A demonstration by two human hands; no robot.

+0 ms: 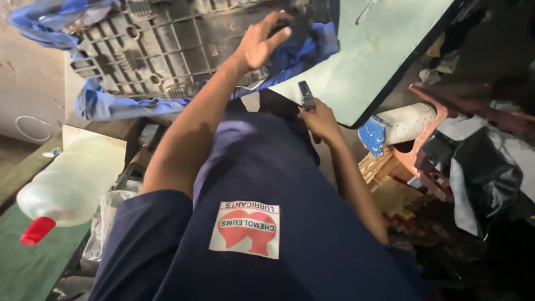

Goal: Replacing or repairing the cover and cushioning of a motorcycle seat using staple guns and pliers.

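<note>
My left hand point(261, 43) reaches up with fingers spread and lies flat on blue cloth point(301, 53). That cloth is draped over a dark grey ribbed plastic piece point(167, 47). My right hand point(322, 121) is closed around a small dark tool point(306, 95) whose tip points up. It sits at the near edge of a pale green tabletop point(379, 50). My dark blue shirt point(267, 223) with a red and white patch fills the lower middle of the view.
A clear plastic bottle with a red cap point(69, 187) lies on a green surface point(28, 267) at the left. A white thread cone point(407, 122) rests on a reddish plastic frame point(426, 161) at the right, beside a black bag point(485, 173) and clutter.
</note>
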